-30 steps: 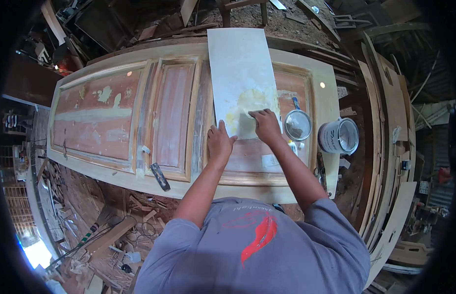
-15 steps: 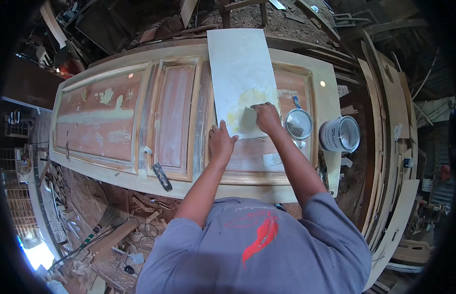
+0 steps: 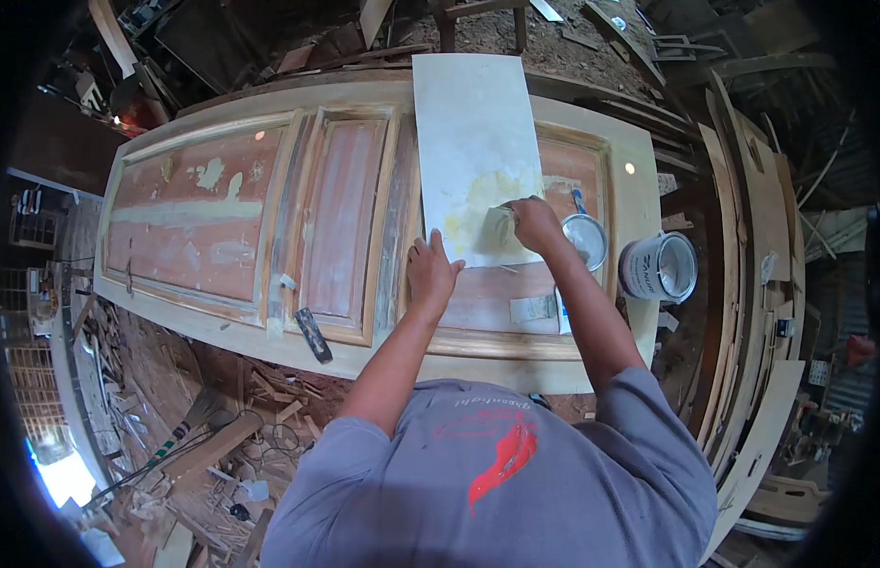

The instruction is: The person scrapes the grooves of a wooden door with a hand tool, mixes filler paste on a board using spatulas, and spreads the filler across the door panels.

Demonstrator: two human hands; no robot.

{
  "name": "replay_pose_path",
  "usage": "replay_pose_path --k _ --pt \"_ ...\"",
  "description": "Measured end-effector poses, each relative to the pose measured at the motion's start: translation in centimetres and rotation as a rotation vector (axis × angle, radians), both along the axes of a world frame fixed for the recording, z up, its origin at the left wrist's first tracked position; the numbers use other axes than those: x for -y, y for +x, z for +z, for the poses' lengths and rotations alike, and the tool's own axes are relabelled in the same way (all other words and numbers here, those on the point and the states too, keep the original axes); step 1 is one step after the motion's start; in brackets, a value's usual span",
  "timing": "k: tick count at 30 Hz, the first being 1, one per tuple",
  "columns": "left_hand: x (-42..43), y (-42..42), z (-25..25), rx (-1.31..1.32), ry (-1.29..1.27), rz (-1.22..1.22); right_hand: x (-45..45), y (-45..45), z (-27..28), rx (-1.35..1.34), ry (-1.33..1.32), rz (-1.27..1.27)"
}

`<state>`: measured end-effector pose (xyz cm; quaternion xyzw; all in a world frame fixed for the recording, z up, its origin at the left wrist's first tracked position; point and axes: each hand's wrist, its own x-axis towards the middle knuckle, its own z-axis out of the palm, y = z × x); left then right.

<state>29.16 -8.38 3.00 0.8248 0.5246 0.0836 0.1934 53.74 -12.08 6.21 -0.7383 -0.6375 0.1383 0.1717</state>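
Note:
My left hand (image 3: 433, 273) lies on the lower left corner of a white board (image 3: 473, 123), its fingers spread. Over the board's lower right part, my right hand (image 3: 535, 224) is closed on a small thin scraper (image 3: 502, 216). Yellowish paste (image 3: 495, 187) is smeared on the board around the scraper. The board rests across a panelled wooden door (image 3: 345, 218). Beside my right forearm is a round, shallow container (image 3: 585, 240), partly covered by the arm.
A labelled paint can (image 3: 660, 267) stands at the door's right end. A dark block (image 3: 313, 335) lies on the near edge. Long planks (image 3: 743, 246) lean at the right, and wood scraps (image 3: 189, 445) litter the floor at the lower left.
My right hand has shifted slightly over the paste, and the scraper's blade now shows more clearly. My left hand stays at the board's corner. The whole view has moved a little.

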Motion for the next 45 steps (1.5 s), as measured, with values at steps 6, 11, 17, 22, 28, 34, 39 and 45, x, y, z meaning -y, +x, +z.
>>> replay_pose_path --k 6,11,17,22,28,34,39,45 --pt "-0.1 0.1 -0.2 0.016 -0.003 0.011 3.7 -3.7 1.0 0.007 -0.251 0.043" --pt "-0.1 0.1 -0.1 0.009 -0.001 -0.011 3.1 -4.3 1.4 -0.141 -0.016 -0.114" --pt "-0.3 0.3 0.5 -0.022 -0.082 -0.006 7.1 -9.1 -6.4 0.019 0.276 -0.088" --pt "-0.5 0.4 0.4 -0.011 -0.063 -0.012 8.0 -6.7 -1.0 -0.113 -0.029 -0.11" --pt "-0.3 0.4 0.5 -0.026 -0.069 -0.011 2.7 -1.0 -2.0 -0.048 -0.028 -0.57" --pt "-0.2 0.6 -0.2 -0.058 -0.008 -0.004 -2.6 -7.6 -2.4 -0.152 -0.068 -0.505" --pt "-0.7 0.7 0.7 -0.046 -0.08 -0.015 -1.4 -7.5 -2.0 -0.066 0.038 -0.092" --pt "-0.2 0.4 0.7 -0.007 -0.077 0.005 2.5 -2.2 -2.9 -0.027 0.123 -0.008"
